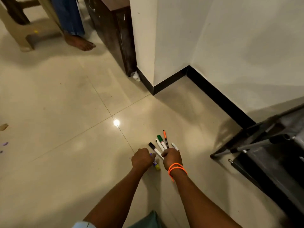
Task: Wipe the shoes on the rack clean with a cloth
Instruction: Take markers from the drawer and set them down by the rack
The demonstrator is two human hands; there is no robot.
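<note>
Rack (pixel 269 150): dark, at right, no shoes discernible | right hand (pixel 171 156): clamped on fanned markers (pixel 160 143) | left hand (pixel 142 157): gripping small tube (pixel 156 164) at floor (pixel 65 129).

dark rack (pixel 269 145) at right edge by the wall, black and grey tube frame, only its near end in frame, standing on the tiled floor, shelves blurred and dim, cannot tell shoes on it, cloth cannot be made out

Bare forearms; orange beaded bracelet (pixel 177 168) on right wrist; pale sleeve (pixel 82 225) left
</note>
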